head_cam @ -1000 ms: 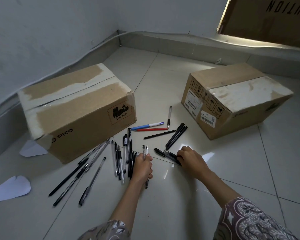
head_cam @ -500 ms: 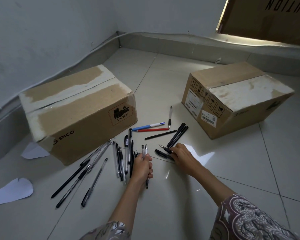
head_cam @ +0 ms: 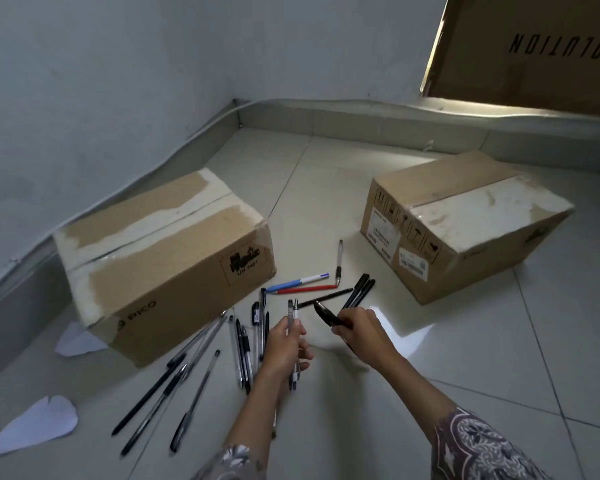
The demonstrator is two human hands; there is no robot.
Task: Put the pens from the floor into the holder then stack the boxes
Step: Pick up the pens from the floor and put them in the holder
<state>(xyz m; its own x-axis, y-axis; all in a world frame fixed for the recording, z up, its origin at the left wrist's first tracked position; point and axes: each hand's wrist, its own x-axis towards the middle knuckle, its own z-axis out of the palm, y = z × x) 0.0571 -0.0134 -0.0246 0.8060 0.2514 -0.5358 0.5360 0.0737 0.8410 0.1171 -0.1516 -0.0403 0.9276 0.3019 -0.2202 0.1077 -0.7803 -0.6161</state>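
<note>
Lifted since before, right hand (head_cam: pixel 359 332) grips black pens (head_cam: pixel 328 317); left hand (head_cam: pixel 284 348) grips clear pens (head_cam: pixel 292 315).

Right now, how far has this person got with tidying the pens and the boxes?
Barely started. Done: nothing visibly; no holder is in view. In hand: the left hand holds two clear pens upright, and the right hand grips a black pen. Left: many pens on the floor, including a red pen, and the left box and right box sit apart, unstacked.
</note>
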